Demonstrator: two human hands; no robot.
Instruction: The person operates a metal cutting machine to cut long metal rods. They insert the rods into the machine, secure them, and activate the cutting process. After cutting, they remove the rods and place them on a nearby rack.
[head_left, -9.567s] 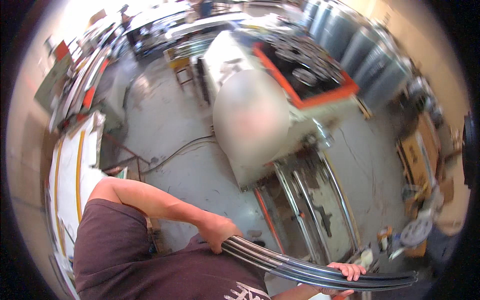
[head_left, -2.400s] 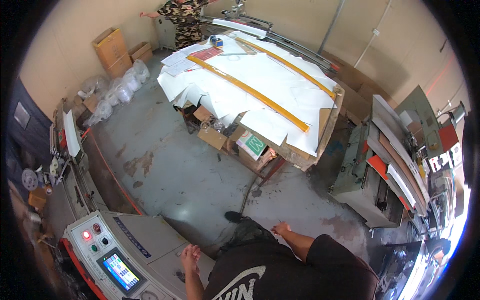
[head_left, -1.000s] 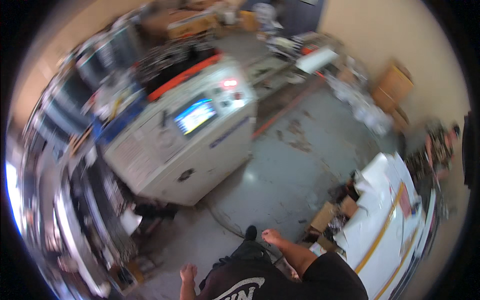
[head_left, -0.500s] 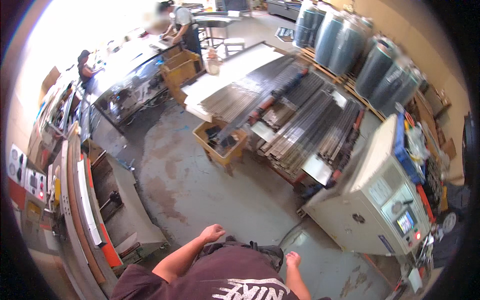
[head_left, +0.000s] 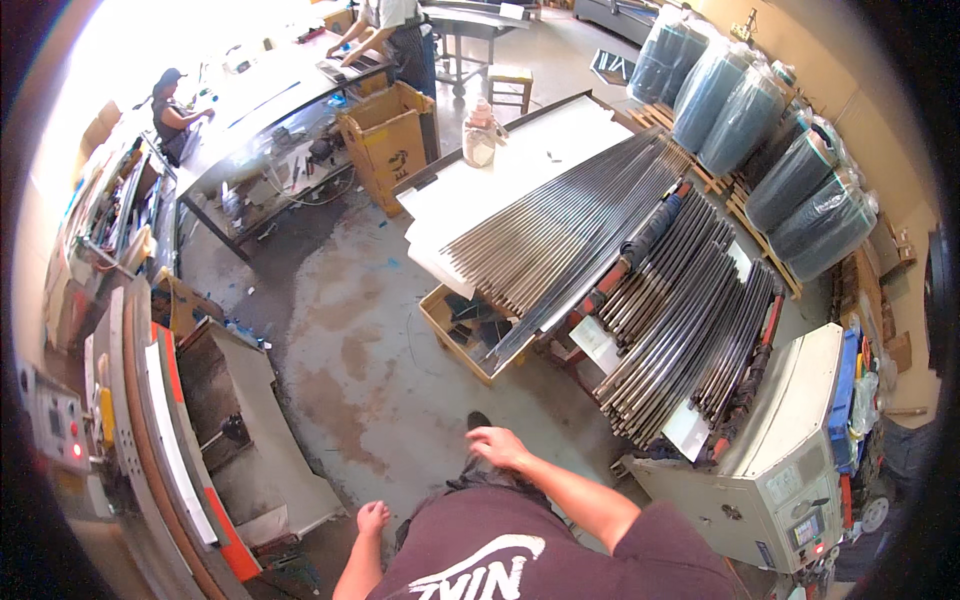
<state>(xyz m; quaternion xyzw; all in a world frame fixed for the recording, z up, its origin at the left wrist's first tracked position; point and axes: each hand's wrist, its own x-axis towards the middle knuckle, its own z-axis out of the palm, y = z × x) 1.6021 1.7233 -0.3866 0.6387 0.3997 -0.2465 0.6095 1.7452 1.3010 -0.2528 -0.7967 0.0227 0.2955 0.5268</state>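
My left hand [head_left: 373, 517] hangs low in front of my body, its fingers curled in and nothing showing in them. Swung across my front, my right hand [head_left: 498, 447] has loosely bent fingers that stand a little apart, and it holds nothing I can see. Neither touches anything. Ahead to the right, long dark metal rods [head_left: 655, 320] lie in rows on a rack. More thin rods [head_left: 560, 225] lie side by side on a white-topped table [head_left: 437, 243]. A bin of dark scraps [head_left: 470, 335] stands below that table's near corner.
On the right stands a beige control cabinet [head_left: 770, 470]; on the left, a long machine [head_left: 205, 430] with an open trough. Wrapped rolls [head_left: 735, 115] line the right wall. Two people work at a far table [head_left: 215, 165], beside a cardboard box [head_left: 385, 145].
My body has moved forward, and the racks and table now appear nearer and sharper. My right hand has swung inward and up; my left hand has dropped back.
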